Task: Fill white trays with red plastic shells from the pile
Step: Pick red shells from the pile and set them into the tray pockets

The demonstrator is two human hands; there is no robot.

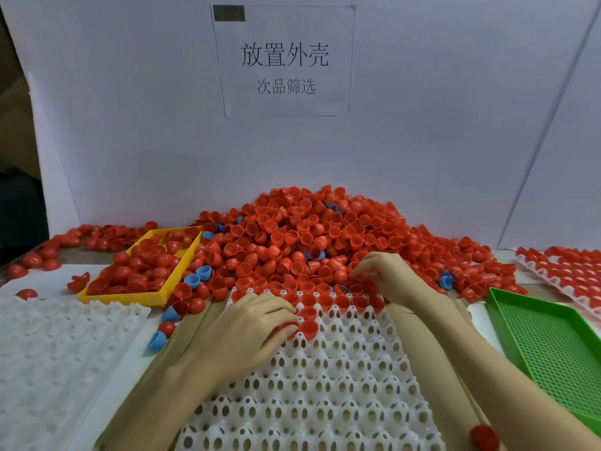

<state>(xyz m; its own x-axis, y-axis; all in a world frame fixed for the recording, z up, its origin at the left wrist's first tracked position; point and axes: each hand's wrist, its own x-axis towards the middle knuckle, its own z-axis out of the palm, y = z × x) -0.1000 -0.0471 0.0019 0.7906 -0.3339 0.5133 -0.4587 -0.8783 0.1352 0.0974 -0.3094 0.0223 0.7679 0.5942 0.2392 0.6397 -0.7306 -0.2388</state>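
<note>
- A large heap of red, cup-shaped plastic shells (312,236) lies against the white back wall, with a few blue shells (200,276) mixed in, and spills down to the far edge of the white moulded plastic tray with rows of holed sockets (325,379) in front of the person.
- The step in hand is the filling of that tray: only its far rows hold seated red shells (328,301), so the job looks barely begun on this tray.
- The left hand (257,323) rests on the tray with fingers curled around a red shell (286,327), beside a seated shell (308,327).
- The right hand (387,278) is at the foot of the heap, fingers bent and pinching among the shells; which shell it has, if any, cannot be told.
- A yellow perforated plastic bin (143,271) at the left holds more red shells; a green perforated plastic bin (546,343) sits at the right.
- A second white socket tray (58,346) waits at the left, and a filled tray (566,271) lies at the far right.
- The next move likely calls for dropping the held shell, open side up, into the nearest free socket, and for keeping blue shells out.
</note>
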